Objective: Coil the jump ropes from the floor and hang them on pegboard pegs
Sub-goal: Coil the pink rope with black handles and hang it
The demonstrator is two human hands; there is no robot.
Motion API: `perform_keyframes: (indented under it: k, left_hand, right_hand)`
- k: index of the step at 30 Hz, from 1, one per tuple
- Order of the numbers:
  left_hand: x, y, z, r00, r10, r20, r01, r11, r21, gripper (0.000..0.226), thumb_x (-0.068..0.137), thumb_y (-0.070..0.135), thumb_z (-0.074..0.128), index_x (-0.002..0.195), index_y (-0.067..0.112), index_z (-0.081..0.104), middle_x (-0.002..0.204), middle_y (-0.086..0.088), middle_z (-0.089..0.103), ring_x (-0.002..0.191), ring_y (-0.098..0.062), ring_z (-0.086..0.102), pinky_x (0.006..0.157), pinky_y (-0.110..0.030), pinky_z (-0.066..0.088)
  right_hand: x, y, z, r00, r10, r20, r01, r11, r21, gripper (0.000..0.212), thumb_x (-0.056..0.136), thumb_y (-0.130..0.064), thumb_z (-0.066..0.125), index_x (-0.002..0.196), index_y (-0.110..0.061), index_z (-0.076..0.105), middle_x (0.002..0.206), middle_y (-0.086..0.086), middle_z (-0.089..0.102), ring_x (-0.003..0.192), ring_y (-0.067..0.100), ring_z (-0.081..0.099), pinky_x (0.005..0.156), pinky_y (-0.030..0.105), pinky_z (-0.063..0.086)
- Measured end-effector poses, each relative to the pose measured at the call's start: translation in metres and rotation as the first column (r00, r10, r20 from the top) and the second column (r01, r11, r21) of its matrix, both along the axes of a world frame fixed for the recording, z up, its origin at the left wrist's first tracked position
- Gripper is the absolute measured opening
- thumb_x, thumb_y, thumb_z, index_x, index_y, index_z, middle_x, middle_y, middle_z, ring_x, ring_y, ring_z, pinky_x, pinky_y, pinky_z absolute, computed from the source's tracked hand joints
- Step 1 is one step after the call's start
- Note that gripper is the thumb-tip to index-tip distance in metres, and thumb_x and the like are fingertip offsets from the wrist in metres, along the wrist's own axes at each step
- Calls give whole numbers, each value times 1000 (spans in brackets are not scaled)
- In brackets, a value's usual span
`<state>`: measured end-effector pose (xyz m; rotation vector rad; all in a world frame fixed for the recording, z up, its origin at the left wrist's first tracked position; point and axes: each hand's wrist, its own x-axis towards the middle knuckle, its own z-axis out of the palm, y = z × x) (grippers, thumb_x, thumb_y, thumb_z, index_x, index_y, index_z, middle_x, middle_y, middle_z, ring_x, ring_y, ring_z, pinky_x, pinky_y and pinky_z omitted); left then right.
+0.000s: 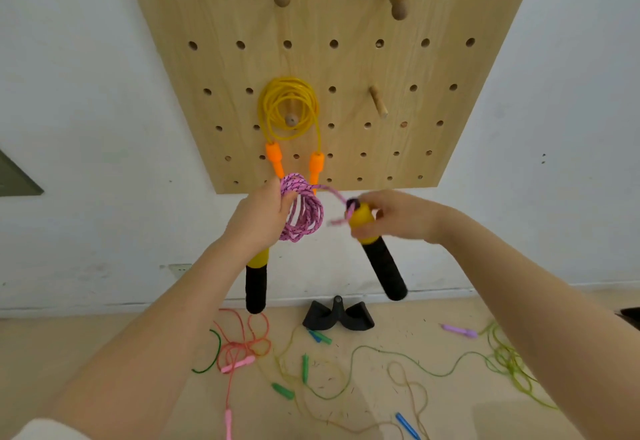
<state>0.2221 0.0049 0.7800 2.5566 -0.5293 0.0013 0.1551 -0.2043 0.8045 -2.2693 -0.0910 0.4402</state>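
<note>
Two hands raised just below the pegboard (346,69). Left hand (258,221): fingers curled round a coil of pink braided rope (304,213), with one yellow-and-black handle (256,278) hanging down beneath it. Right hand (391,216): grasping the yellow top of the second handle (375,252), black grip pointing down; a short run of pink rope stretched between coil and this handle. On the pegboard, lower middle: yellow rope (289,107), coiled over a peg (291,119), orange handles (294,162) dangling. To the right of it, a bare peg (378,102); two further pegs higher up. Far below the pegboard, on the floor (104,353): loose pink, green and yellow-green ropes, a black object (337,315) by the wall.
</note>
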Motion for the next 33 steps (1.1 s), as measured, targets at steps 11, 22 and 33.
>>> perform_keyframes:
  k: [11,22,33]
  left_hand:
    - [-1,13,-2,912,-307,-273,278,950,-140,32,99,31,38,109,5,52,102,-10,63,95,-25,57,85,-39,45]
    - [15,43,-9,727,-449,-519,570,817,91,26,97,33,44,94,13,60,101,-3,63,95,-19,58,87,-33,45]
    - [7,57,-22,550,-383,-742,404,900,-164,18,99,17,41,111,24,52,103,13,58,97,-3,54,79,-13,43]
  right_hand:
    - [24,55,15,870,-493,-2,420,737,530,28,93,-40,51,95,-12,51,65,2,52,42,10,44,41,18,38]
    - [29,83,6,924,-366,109,304,879,367,22,94,-30,51,93,-9,46,60,-1,47,38,4,43,39,16,36]
    - [22,102,12,970,-210,123,162,935,314,23,91,-25,57,107,-12,46,80,5,59,60,24,63,56,30,57]
